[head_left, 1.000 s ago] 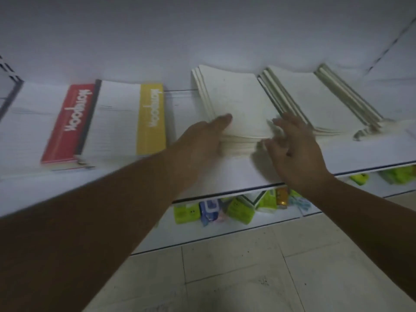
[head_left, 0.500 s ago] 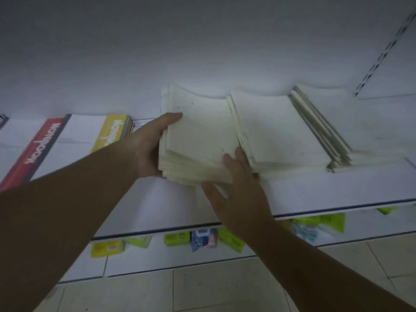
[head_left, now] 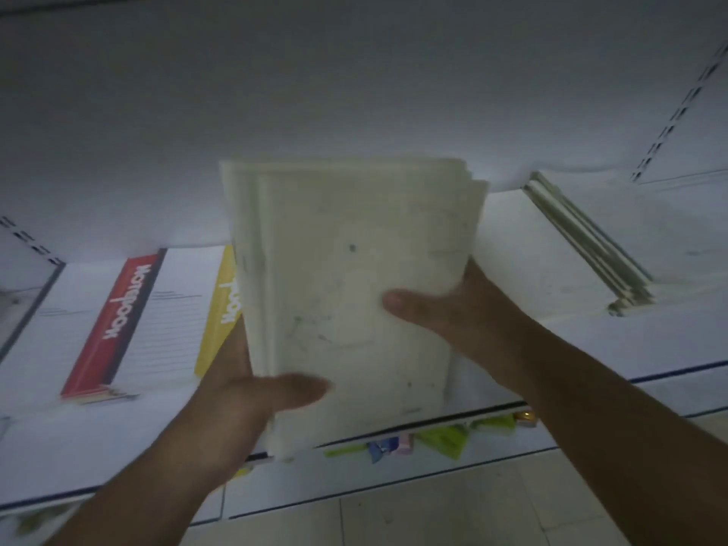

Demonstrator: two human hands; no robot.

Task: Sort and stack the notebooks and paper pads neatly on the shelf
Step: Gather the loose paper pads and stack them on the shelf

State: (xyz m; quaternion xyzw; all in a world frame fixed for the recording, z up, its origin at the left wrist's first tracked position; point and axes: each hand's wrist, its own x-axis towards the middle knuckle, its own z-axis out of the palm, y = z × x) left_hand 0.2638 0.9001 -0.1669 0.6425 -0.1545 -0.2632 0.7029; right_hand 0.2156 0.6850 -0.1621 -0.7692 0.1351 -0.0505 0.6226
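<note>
1. You hold the stack of cream paper pads (head_left: 354,301) up over the shelf (head_left: 610,348), its near corner jutting past the shelf's front edge.
2. Your left hand (head_left: 244,392) grips the stack's near left corner, thumb on top; your right hand (head_left: 453,309) grips its right edge likewise. The fingers are hidden beneath.
3. Left of the stack, a red notebook (head_left: 114,321) reads "Notebook". The yellow notebook (head_left: 220,309) is partly hidden behind the stack.
4. Right of the stack lies bare shelf, then another pile of pads (head_left: 587,242).

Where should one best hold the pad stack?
Grip the pad stack by both long edges, one hand from each side, thumbs on top, as the left hand and right hand do. Its layers sit offset, so a one-sided grip may let them slide.
</note>
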